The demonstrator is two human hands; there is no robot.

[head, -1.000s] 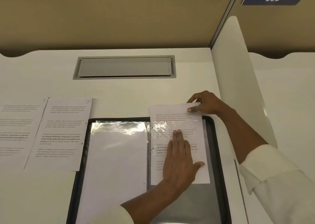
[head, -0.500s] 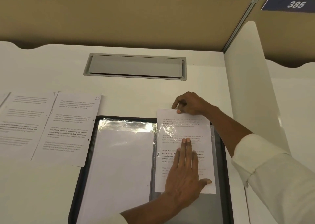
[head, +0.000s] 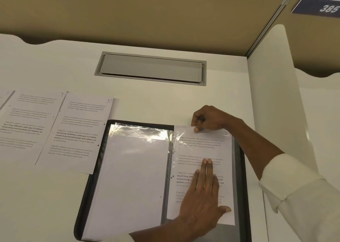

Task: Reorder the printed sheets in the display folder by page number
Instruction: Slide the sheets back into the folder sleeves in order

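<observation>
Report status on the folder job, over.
Left hand flat on sheet, right hand pinching its top edge. Sheet over right pocket of folder. Loose sheets left of it, nothing blocking.

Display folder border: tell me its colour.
Black. The display folder border shows best in the head view, along its left side.

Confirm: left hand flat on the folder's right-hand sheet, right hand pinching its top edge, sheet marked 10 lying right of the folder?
No: head view shows the sheet marked 10 lying left of the folder, not right. Rest stands.
</observation>
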